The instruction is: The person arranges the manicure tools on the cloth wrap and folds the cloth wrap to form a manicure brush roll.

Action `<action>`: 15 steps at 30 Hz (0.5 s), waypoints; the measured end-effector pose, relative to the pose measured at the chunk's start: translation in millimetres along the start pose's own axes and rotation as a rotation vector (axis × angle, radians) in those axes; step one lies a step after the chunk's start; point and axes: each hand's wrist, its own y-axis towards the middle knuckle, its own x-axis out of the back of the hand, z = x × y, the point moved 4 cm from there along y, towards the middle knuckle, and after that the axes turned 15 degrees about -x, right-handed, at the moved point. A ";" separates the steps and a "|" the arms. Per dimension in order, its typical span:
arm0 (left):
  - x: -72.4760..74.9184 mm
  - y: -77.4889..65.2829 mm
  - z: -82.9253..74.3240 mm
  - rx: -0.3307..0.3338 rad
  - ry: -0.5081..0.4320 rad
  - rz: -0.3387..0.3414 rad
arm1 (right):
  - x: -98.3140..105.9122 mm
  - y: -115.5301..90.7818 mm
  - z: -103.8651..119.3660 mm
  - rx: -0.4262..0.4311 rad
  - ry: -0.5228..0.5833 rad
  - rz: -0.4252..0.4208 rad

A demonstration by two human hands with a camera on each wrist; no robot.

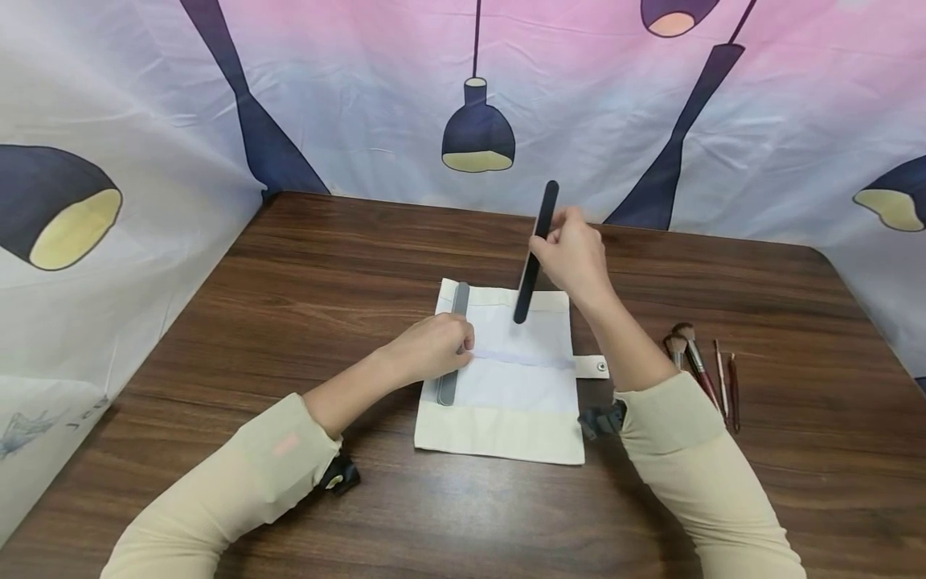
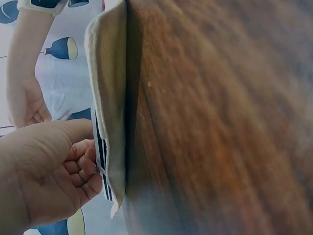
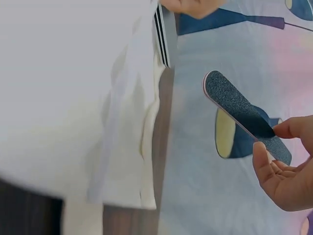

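Note:
A white cloth pouch (image 1: 521,434) lies spread open, its snap strap (image 1: 589,367) sticking out to the right. Stacked grey nail files (image 1: 447,390) lie lengthwise along its left side, and their layered edges show in the left wrist view. My left hand (image 1: 434,346) holds them there, fingers curled against the stack. Above the pouch's far edge, my right hand (image 1: 575,251) pinches a black nail file (image 3: 234,100) between thumb and fingers. That file is raised and tilted, its lower end over the cloth, its gritty face visible in the right wrist view.
Several brushes (image 1: 700,366) with reddish handles lie on the dark wooden table (image 1: 311,273) to the right, beside my right forearm. A fabric backdrop (image 1: 383,104) printed with lamps hangs along the table's far edge and left side.

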 end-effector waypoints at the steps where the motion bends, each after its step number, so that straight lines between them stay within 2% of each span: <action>1: -0.1 0.1 0.1 0.000 0.000 -0.001 | -3.9 0.3 1.4 -0.003 0.007 0.009; 9: 0.3 0.8 -0.5 0.001 -0.009 -0.009 | -36.4 3.4 -2.7 -0.048 0.009 0.095; 15: 0.9 0.2 -1.6 -0.009 -0.013 -0.020 | -50.3 4.8 -7.7 -0.096 0.007 0.156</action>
